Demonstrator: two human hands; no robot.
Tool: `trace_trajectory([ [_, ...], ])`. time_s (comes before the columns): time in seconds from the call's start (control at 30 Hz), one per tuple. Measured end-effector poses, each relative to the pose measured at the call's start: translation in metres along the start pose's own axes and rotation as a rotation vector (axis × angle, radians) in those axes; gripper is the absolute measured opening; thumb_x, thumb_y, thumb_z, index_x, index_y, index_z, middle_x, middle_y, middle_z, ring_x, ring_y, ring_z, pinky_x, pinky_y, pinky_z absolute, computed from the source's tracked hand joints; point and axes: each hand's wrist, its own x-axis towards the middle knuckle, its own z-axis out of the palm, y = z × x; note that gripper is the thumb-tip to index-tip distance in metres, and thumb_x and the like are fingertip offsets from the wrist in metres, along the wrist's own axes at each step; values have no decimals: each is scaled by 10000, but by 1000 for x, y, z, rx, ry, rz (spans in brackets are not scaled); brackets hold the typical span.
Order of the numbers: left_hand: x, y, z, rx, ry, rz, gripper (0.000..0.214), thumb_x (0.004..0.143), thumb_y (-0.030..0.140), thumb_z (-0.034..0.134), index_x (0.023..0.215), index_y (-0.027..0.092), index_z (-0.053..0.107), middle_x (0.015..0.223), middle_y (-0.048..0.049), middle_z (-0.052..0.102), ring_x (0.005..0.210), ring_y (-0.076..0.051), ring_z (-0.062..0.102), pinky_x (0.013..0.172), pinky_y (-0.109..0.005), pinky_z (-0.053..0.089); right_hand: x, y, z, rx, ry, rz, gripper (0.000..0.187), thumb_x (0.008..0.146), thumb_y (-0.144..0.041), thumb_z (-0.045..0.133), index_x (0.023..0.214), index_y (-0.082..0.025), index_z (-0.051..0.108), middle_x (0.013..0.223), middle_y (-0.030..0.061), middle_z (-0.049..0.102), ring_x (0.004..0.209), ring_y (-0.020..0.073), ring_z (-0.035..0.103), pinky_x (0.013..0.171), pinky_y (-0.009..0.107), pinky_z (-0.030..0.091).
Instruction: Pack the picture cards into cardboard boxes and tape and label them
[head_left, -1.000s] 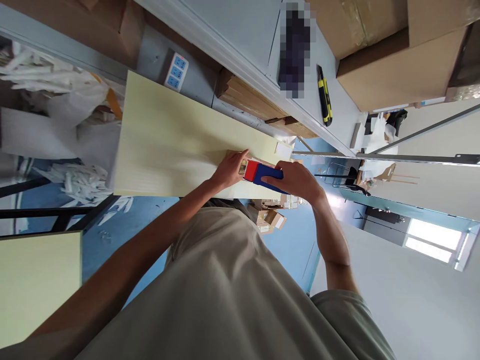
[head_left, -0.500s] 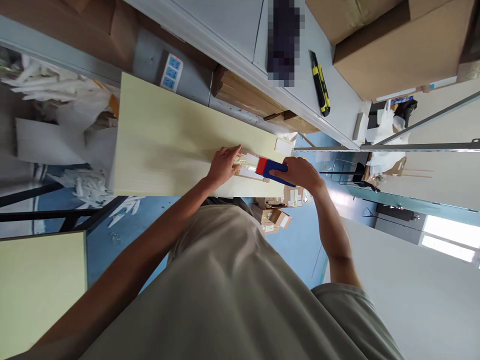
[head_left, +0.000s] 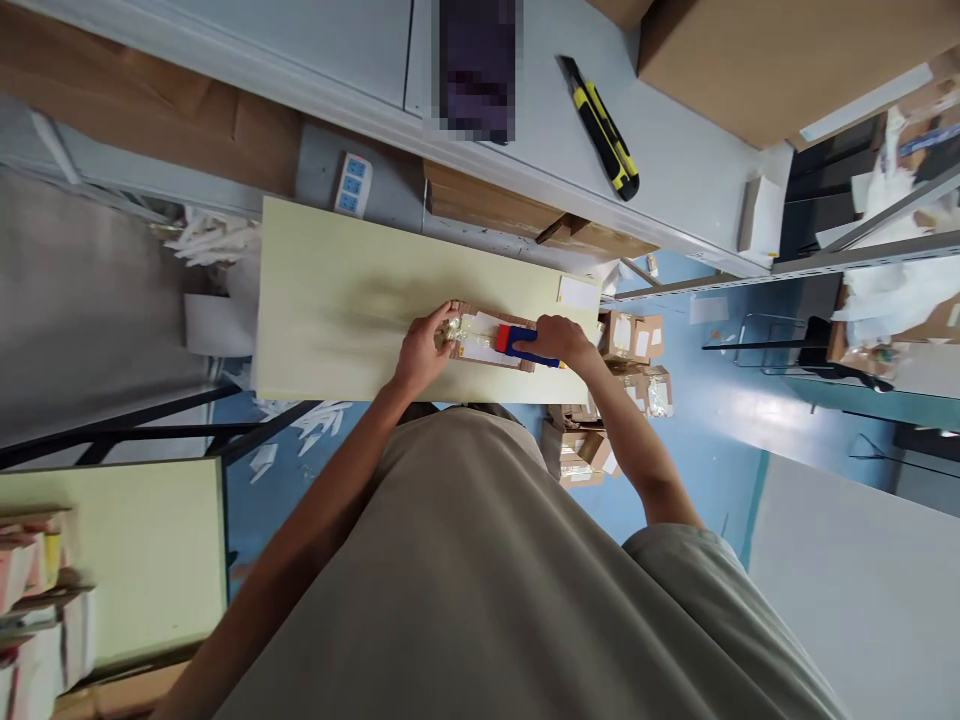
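Observation:
A small cardboard box [head_left: 491, 362] with a white label and shiny clear tape lies on the pale yellow tabletop [head_left: 330, 300]. My left hand [head_left: 424, 348] grips the box's left end, thumb and fingers curled around its corners. In my right hand [head_left: 559, 340] is a blue and red tape dispenser [head_left: 517, 341], its red end resting over the right part of the box. The fingers are wrapped around the blue body. Tape gathers in a crumpled, glossy patch near my left fingertips.
A yellow and black utility knife [head_left: 602, 130] lies on the grey shelf [head_left: 675, 190] above the table. Beneath that shelf sits a power strip [head_left: 352, 185]. A white card [head_left: 579, 292] lies at the table's right end. Taped cartons [head_left: 581, 455] stand on the blue floor.
The view has shifted. My left hand now reaches around the left end of the box, with the fingers further apart than before. The dispenser stays over the box in my right hand.

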Motion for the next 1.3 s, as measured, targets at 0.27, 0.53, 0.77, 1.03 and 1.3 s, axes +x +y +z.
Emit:
trace_trajectory([
  [0.27,-8,11,41,15,428,-310,318,1009,499,782,1133,207,809,1110,-104,842,1071,-261,830,1014,-365,647,12,20,8,61,-35,-91,585,1090,-590,699,1455,-136,750,1411,242,809,1361,368,772,1072,397,593],
  [0.53,10,19,50,228,492,-356,300,1070,443,697,1139,198,857,1111,-103,860,1018,-250,794,1000,-361,606,19,26,18,126,6,-159,561,1110,-574,690,1460,-142,758,1396,227,820,1339,361,784,1053,394,613],
  [0.77,17,24,64,288,574,-368,269,1074,332,651,1114,169,862,1106,-112,841,1065,-241,764,1030,-355,577,-5,41,15,206,9,-248,540,1128,-526,678,1559,-203,710,1456,181,805,1336,345,780,1036,389,613],
  [1.03,18,29,69,339,626,-407,222,1049,305,667,1014,166,836,963,-77,787,969,-226,724,944,-318,558,-55,145,12,156,20,-131,627,1094,-678,659,1306,-109,813,1152,244,842,1141,372,806,895,377,576],
  [1.3,18,27,66,348,612,-394,210,1024,309,679,1017,169,835,955,-68,787,966,-227,729,952,-310,567,-21,158,43,166,-26,-26,597,1097,-610,695,1410,-108,773,1325,264,821,1291,376,789,972,370,589],
])
